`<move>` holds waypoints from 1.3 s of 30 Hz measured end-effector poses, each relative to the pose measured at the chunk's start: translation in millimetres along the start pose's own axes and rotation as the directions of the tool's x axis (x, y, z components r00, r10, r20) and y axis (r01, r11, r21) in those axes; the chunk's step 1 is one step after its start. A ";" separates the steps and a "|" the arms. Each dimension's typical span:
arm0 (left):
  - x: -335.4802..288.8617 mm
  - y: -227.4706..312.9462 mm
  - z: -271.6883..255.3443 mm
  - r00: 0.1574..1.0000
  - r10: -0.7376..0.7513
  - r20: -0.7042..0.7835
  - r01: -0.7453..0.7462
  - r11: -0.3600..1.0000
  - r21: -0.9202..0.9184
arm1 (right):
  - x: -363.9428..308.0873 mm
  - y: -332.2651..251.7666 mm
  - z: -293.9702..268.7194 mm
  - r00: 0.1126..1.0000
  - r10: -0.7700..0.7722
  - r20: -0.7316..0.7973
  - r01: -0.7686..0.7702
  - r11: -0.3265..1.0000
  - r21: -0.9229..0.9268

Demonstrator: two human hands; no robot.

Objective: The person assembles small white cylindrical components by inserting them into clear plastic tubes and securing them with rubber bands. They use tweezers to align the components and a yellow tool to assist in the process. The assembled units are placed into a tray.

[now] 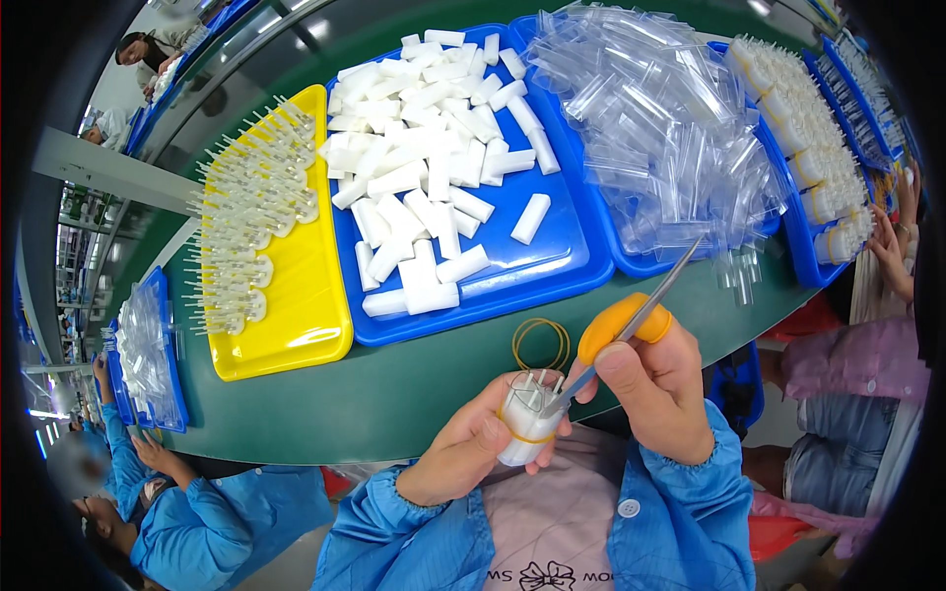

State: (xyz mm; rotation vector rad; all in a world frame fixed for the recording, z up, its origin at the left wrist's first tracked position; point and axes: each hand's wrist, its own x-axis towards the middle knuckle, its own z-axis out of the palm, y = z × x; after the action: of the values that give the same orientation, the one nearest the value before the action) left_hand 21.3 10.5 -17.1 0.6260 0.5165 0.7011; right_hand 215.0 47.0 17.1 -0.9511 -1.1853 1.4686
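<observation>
My left hand point(463, 448) is closed around a small bundle of white pieces point(527, 419) in clear plastic, with a yellow rubber band about it and thin white pins rising from its top. In my right hand point(650, 384) is a slim pointed metal tool point(662, 294) that looks like tweezers, gripped between thumb and fingers. Its lower end meets the rim of the bundle; the upper end points up and right. An orange cover point(623, 325) wraps the right index finger. Just beyond the bundle, loose rubber bands point(540, 343) lie on the green table point(434, 379).
A yellow tray point(320, 340) holds white pinned parts. Beside it, a blue tray point(567, 266) carries white foam-like blocks, and another blue tray point(641, 264) is heaped with clear plastic sleeves. Finished-looking bundles point(788, 123) fill a tray at right. Co-workers sit at left point(217, 517) and right point(847, 414).
</observation>
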 end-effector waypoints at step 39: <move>15.5 -5.9 -1.2 0.994 -0.082 0.076 0.106 0.910 -0.401 | -10.3 4.5 -15.5 0.992 -0.039 -0.119 0.037 0.999 -0.015</move>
State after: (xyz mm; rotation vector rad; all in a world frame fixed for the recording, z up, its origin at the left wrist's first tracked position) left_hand 33.2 18.6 -25.4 0.2290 0.3302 0.6714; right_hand 231.0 40.0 9.3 -1.0052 -1.1206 1.3567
